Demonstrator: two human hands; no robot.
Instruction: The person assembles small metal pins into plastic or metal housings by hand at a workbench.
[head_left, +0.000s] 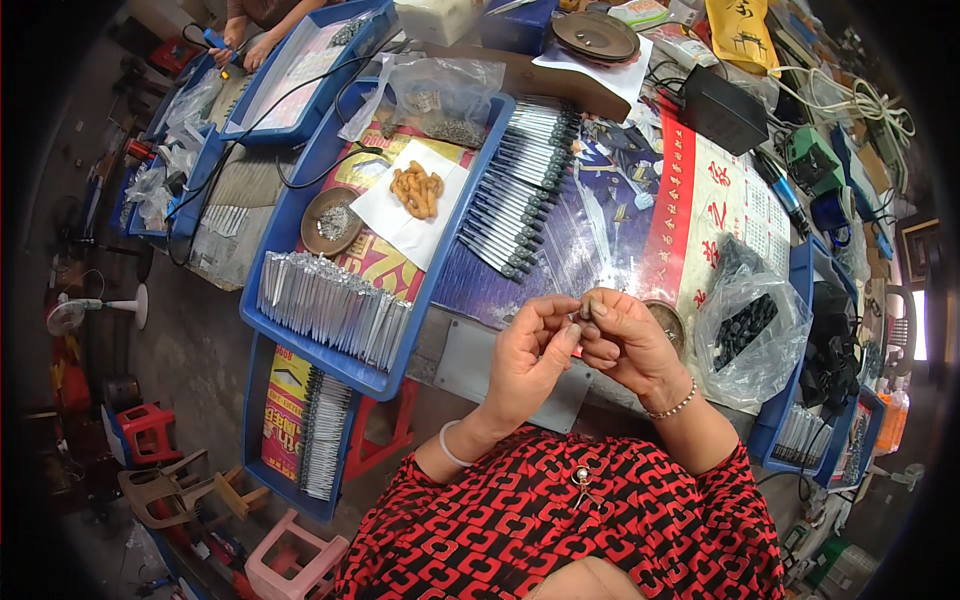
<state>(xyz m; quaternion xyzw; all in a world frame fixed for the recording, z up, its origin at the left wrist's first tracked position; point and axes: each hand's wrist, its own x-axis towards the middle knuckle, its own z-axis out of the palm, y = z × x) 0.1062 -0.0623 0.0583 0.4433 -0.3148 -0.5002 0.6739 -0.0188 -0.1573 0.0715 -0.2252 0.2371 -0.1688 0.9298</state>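
Note:
My left hand (530, 352) and my right hand (640, 345) meet above the near edge of the table, fingertips pinched together. Whatever small piece lies between the fingers is too small and covered to name. Just beyond my right hand stands a small round dish (664, 322), partly hidden by it. Farther off, to the left of my hands, a long row of slim white sticks with dark ends (520, 185) lies on the printed table cover (610, 235). To the right of my right hand, a clear plastic bag (775, 345) holds small black parts.
On the left, a blue tray (425, 290) holds bundled silvery sticks (335, 308), a brown bowl (325, 240) and orange-brown pieces (416, 190) on white paper. A black box (722, 108) with cables stands at the back right. Another person's hands (245, 50) work far left.

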